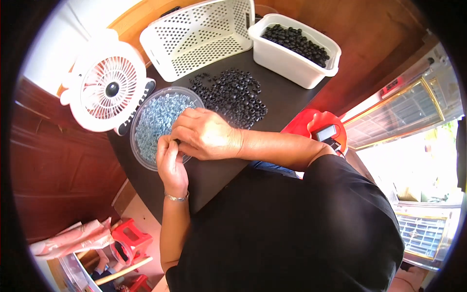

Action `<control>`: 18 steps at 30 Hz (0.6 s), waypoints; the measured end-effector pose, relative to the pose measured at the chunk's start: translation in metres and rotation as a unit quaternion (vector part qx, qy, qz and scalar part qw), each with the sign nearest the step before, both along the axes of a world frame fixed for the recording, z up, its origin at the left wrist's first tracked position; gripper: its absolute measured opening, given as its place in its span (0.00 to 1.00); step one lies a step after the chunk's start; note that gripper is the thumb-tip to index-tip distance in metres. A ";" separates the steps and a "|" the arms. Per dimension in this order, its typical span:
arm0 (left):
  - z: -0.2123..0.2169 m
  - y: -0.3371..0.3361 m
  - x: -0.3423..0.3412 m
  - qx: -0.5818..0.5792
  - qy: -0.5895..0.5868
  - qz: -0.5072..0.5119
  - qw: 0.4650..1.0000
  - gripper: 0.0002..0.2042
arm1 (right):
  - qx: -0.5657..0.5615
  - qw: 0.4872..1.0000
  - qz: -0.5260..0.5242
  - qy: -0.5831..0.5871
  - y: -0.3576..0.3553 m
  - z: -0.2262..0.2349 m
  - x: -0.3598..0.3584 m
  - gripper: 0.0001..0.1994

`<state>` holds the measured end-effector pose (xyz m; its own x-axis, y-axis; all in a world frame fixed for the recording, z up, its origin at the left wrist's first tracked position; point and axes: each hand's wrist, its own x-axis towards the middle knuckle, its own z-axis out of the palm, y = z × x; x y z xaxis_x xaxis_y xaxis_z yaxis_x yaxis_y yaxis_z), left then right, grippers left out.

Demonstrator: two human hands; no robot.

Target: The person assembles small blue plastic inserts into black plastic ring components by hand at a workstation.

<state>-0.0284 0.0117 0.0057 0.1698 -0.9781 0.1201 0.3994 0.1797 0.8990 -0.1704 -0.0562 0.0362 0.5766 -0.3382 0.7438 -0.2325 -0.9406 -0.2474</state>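
Over the near side of a round clear tub (134, 141) my two hands meet. The tub holds many tiny pale blue, see-through pieces (158, 113). My left hand (170, 163), with a bracelet on its wrist, pinches a small black piece (176, 141) between thumb and fingers. Closed above it, my right hand (206, 132) has its fingertips bent down at the same spot; what they grip is hidden. Just beyond my right hand, a loose heap of small black ring-like pieces (238, 97) is spread on the dark table (214, 180).
A white perforated basket (209, 36) lies tipped at the back. Beside it stands a white bin (287, 68) of black pieces. A white fan (109, 90) is left of the tub. A red stool (311, 121) bearing a small device (327, 134) is beyond the table's right edge.
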 end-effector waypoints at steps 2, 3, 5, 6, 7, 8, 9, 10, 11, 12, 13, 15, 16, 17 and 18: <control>0.009 0.001 -0.008 0.007 -0.002 -0.008 1.000 0.06 | 0.000 1.000 -0.003 -0.008 -0.001 -0.001 -0.003 0.14; 0.011 0.001 -0.010 0.016 -0.005 -0.009 1.000 0.06 | 0.003 1.000 0.002 -0.016 -0.002 -0.001 -0.005 0.14; 0.005 0.001 -0.005 0.003 -0.013 -0.025 1.000 0.07 | 0.006 1.000 -0.001 -0.016 -0.002 -0.001 -0.005 0.13; 0.006 0.001 -0.005 -0.010 -0.016 -0.028 0.999 0.08 | 0.012 1.000 0.008 -0.022 -0.003 -0.001 -0.006 0.14; 0.005 0.001 -0.004 -0.022 -0.020 -0.028 0.999 0.08 | 0.019 0.999 0.020 -0.029 -0.003 0.000 -0.006 0.14; 0.004 0.001 -0.003 -0.022 -0.020 -0.029 0.999 0.08 | 0.019 0.999 0.019 -0.029 -0.005 0.003 -0.009 0.14; 0.003 0.000 -0.002 -0.036 -0.033 -0.040 0.998 0.09 | 0.005 0.999 0.006 -0.043 -0.009 0.009 -0.017 0.15; 0.001 0.000 0.000 -0.048 -0.046 -0.050 0.996 0.09 | -0.008 0.998 -0.006 -0.058 -0.012 0.015 -0.024 0.15; 0.002 0.000 0.000 -0.047 -0.046 -0.050 0.997 0.09 | -0.005 0.995 -0.069 -0.069 -0.017 0.025 -0.036 0.16; 0.003 0.000 -0.001 -0.051 -0.039 -0.038 0.997 0.09 | -0.013 0.990 -0.129 -0.062 -0.029 0.034 -0.049 0.15; 0.003 -0.001 -0.001 -0.055 -0.031 -0.030 0.998 0.09 | -0.056 0.977 -0.191 -0.079 -0.041 0.043 -0.067 0.14; 0.007 0.000 0.001 -0.053 -0.030 -0.028 0.998 0.08 | -0.045 0.951 -0.274 -0.140 -0.062 0.060 -0.104 0.12; 0.009 -0.001 -0.001 -0.054 -0.030 -0.032 0.998 0.08 | -0.078 0.938 -0.311 -0.134 -0.074 0.065 -0.127 0.11; 0.007 0.000 0.001 -0.051 -0.030 -0.027 0.998 0.08 | -0.067 0.929 -0.333 -0.145 -0.080 0.070 -0.139 0.11; 0.007 0.001 0.003 -0.050 -0.029 -0.024 0.998 0.08 | -0.098 0.921 -0.356 -0.122 -0.085 0.075 -0.153 0.11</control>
